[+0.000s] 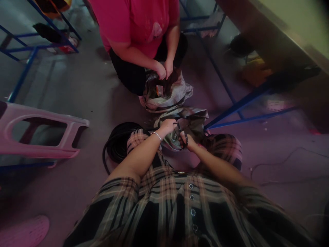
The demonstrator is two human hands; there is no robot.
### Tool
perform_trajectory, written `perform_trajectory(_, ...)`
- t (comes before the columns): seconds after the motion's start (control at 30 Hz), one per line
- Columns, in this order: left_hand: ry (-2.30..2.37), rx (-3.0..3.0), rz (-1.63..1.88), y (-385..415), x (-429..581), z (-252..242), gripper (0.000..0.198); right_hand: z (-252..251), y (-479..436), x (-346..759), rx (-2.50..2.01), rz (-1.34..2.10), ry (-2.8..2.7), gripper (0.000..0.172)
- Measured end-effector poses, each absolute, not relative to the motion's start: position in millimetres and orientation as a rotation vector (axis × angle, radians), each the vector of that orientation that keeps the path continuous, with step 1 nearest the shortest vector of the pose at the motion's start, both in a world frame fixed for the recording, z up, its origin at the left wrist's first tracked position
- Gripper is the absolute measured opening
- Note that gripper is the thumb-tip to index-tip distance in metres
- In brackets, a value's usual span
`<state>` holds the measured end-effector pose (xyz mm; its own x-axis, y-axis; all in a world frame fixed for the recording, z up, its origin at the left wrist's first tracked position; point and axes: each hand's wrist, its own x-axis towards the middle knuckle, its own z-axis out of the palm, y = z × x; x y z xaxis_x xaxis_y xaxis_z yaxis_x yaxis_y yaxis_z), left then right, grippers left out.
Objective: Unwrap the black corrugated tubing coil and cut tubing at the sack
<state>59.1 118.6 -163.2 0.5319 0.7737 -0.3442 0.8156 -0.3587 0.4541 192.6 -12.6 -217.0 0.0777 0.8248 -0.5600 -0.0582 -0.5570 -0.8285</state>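
My left hand (168, 126), with a bracelet at the wrist, is closed, its fingertips pinching a thin black piece (177, 126). Close beside it, my right hand (189, 142) curls its fingers round a dark curved, loop-like piece (185, 141). Whether the two black pieces are one thing is too small and blurred to tell. Both hands are above an open greyish-green sack (195, 118) between my knees. By my left knee lies a coil of black tubing or cable (119, 144).
Opposite me, a person in a pink shirt (144, 27) has both hands over a second sack (174, 97) holding a small orange-and-white item (159, 90). A pink plastic stool (43, 130) is at left. Blue table legs (231, 106) and a tabletop edge (295, 37) are at right.
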Motion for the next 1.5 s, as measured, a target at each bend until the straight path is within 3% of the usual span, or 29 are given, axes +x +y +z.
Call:
perform_trajectory(0.37,1.307,2.206,-0.149,119.1,59.2,-160.8,0.035,-214.2,-13.2,191.0,-1.65,1.566,-0.792,0.068)
perform_trajectory(0.63,1.376,2.126,0.015,128.8,55.0,-159.1,0.035,-212.4,-9.2,201.9,-1.654,1.647,-0.774,0.077)
perform_trajectory(0.8,1.343,2.115,0.076,130.3,54.2,-162.0,0.034,-212.0,-10.2,203.6,-1.644,1.76,-0.781,0.073)
perform_trajectory(1.0,1.31,2.104,0.043,124.3,55.9,-156.7,0.033,-212.9,-8.6,201.6,-1.649,1.723,-0.787,0.067)
perform_trajectory(1.33,1.298,2.131,-0.018,120.1,58.3,-154.2,0.031,-213.4,-10.6,202.8,-1.576,1.672,-0.861,0.078)
perform_trajectory(1.5,1.301,2.125,-0.025,118.7,58.9,-156.6,0.032,-210.5,-11.4,197.2,-1.576,1.642,-0.836,0.075)
